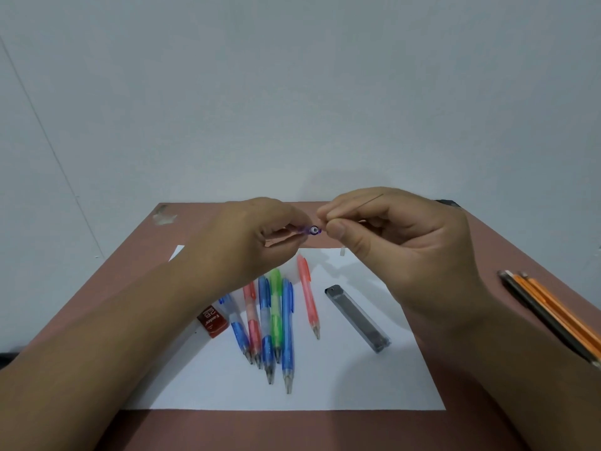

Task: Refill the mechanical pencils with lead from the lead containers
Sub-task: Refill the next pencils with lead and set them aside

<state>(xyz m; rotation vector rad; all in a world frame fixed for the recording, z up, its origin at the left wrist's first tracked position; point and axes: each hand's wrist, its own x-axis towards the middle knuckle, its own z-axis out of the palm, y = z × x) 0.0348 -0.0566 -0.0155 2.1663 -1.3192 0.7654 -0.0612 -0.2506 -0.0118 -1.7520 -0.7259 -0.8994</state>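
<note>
The table is a dull reddish brown under a white sheet of paper. On the paper lie translucent mechanical pencils: three blue, two pink and one green. The held pencil is purple. The lead container is smoky grey, the eraser box dark red with white lettering. Wooden pencils are orange and black. The wall is pale grey.

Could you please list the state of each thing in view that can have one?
Left hand: grips the purple pencil, its end open.
Right hand: pinches a lead.
Grey lead container: lying flat on the paper.
Red lead container: lying flat.
</note>
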